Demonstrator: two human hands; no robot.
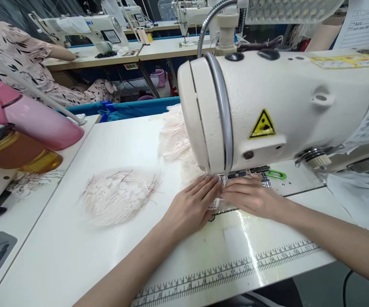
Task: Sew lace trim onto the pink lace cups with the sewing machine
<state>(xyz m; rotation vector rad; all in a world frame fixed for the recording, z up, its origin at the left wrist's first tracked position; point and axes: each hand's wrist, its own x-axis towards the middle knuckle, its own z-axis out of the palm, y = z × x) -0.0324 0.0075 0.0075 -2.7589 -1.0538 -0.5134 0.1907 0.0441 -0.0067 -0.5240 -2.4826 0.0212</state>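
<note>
Under the head of a white sewing machine (286, 111), both hands are at a strip of white lace (215, 204). My left hand (194, 200) lies on the lace left of the needle area, its fingers stretched out flat and close together. From the right, my right hand (251, 195) meets it, with fingers closed together at the lace edge by the presser foot. The needle and the fingertips' exact grip are hidden by the hands and the machine head. More pale lace fabric (174, 134) spreads behind the machine head.
A bundle of cream lace (120, 196) lies on the white table at left. A pink bottle (33, 115) and an amber cup (18, 149) stand beyond it. A printed ruler (222, 273) runs along the front edge. A person (21, 59) sits near other sewing machines.
</note>
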